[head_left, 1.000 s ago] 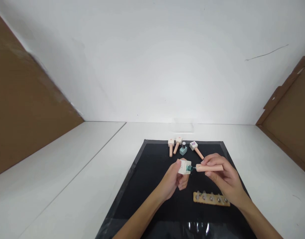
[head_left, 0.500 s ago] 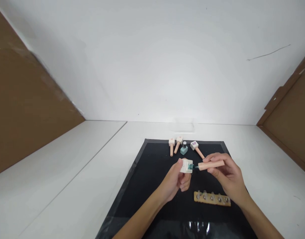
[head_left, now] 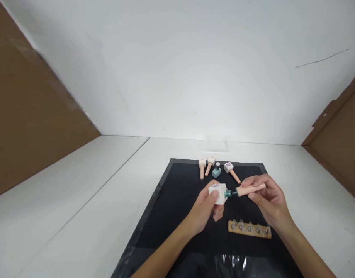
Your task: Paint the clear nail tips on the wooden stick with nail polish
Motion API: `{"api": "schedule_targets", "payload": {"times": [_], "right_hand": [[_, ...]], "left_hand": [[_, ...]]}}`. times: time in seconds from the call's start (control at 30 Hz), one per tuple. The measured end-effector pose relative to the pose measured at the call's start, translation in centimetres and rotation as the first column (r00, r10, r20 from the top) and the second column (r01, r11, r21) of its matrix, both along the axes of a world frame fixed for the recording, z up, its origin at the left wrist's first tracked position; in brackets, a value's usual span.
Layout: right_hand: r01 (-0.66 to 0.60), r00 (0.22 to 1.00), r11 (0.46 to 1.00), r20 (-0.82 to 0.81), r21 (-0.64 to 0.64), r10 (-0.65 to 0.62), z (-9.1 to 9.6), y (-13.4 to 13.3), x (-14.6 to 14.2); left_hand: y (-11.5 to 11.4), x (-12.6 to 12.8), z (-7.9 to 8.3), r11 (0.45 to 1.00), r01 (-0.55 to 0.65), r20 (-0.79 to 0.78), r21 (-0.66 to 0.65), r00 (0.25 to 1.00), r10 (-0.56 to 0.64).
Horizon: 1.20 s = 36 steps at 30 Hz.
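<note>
My left hand point(head_left: 205, 206) is closed round a white nail polish bottle point(head_left: 218, 193), tilted so its green-smeared neck faces right. Between the fingers of my right hand point(head_left: 271, 197) lies a long peach brush cap point(head_left: 250, 189). Its dark green brush point(head_left: 234, 192) is at the mouth of the bottle; whether the tip is inside I cannot tell. Below the hands, a strip with clear nail tips point(head_left: 249, 228) lies on the black mat point(head_left: 177, 227).
Behind the hands lie white bottles with peach caps, one at the left point(head_left: 202, 163), another beside it point(head_left: 211, 161) and a third at the right point(head_left: 228, 166). A small teal bottle point(head_left: 216, 172) stands among them. A clear tray point(head_left: 215, 146) sits near the wall.
My left hand has turned the bottle so that a different face and its label show. The brush cap remains in my right hand, close to the neck. The whole view has shifted slightly.
</note>
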State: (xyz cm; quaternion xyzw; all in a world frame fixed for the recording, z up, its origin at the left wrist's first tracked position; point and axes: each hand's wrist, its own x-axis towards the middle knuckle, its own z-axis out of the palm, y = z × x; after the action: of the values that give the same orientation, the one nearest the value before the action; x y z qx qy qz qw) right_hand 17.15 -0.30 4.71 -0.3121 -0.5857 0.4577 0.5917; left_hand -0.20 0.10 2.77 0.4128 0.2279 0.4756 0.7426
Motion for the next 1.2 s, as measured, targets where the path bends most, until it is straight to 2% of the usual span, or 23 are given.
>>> {"api": "schedule_targets", "payload": {"times": [0.17,0.3,0.4,0.53,0.7,0.8,0.87,0.93,1.03,1.1,1.2], "right_hand": [[-0.019,0.996,0.992,0.091,0.122,0.008,1.0,-0.4,0.2],[-0.068,0.965,0.955,0.261,0.289,-0.010,1.9,-0.6,0.1],[-0.102,0.931,0.926,0.363,0.364,-0.040,2.0,-0.6,0.1],[-0.122,0.913,0.933,0.406,0.338,-0.028,1.9,-0.6,0.3],[-0.065,0.960,0.993,0.276,0.097,0.035,1.5,-0.5,0.2],[-0.002,0.984,1.000,0.180,0.021,-0.002,1.0,-0.6,-0.5],[0.086,0.977,0.993,0.186,0.082,-0.100,0.5,-0.8,-1.0],[0.156,0.949,0.957,0.232,0.243,-0.213,0.2,-1.1,-1.4],[0.119,0.901,0.880,0.322,0.460,-0.290,0.5,-1.2,-1.2],[0.056,0.880,0.878,0.392,0.475,-0.269,0.9,-1.1,-0.7],[0.000,0.878,0.928,0.443,0.373,-0.178,1.5,-0.8,0.0]], "left_hand": [[0.1,0.0,-0.3,0.998,-0.031,-0.023,0.058,0.999,0.033],[0.3,0.1,-0.4,0.999,-0.019,-0.071,0.046,0.997,0.022],[0.4,0.2,-0.3,0.999,0.023,-0.116,0.034,0.993,-0.019],[0.4,0.2,-0.2,0.999,0.027,-0.178,0.021,0.984,-0.023],[0.2,0.1,-0.5,0.998,0.032,-0.163,0.058,0.986,-0.022],[0.3,0.3,-0.9,0.997,0.030,-0.085,0.072,0.996,-0.023],[0.3,0.4,-1.2,0.998,0.023,-0.045,0.066,0.999,-0.020],[0.4,0.5,-1.4,0.998,0.012,-0.035,0.062,0.999,-0.009],[0.4,0.6,-1.4,0.997,-0.001,-0.063,0.074,0.998,0.006],[0.4,0.5,-1.3,0.997,0.006,-0.102,0.080,0.995,0.003],[0.3,0.4,-1.1,0.995,0.052,-0.158,0.081,0.987,-0.039]]}}
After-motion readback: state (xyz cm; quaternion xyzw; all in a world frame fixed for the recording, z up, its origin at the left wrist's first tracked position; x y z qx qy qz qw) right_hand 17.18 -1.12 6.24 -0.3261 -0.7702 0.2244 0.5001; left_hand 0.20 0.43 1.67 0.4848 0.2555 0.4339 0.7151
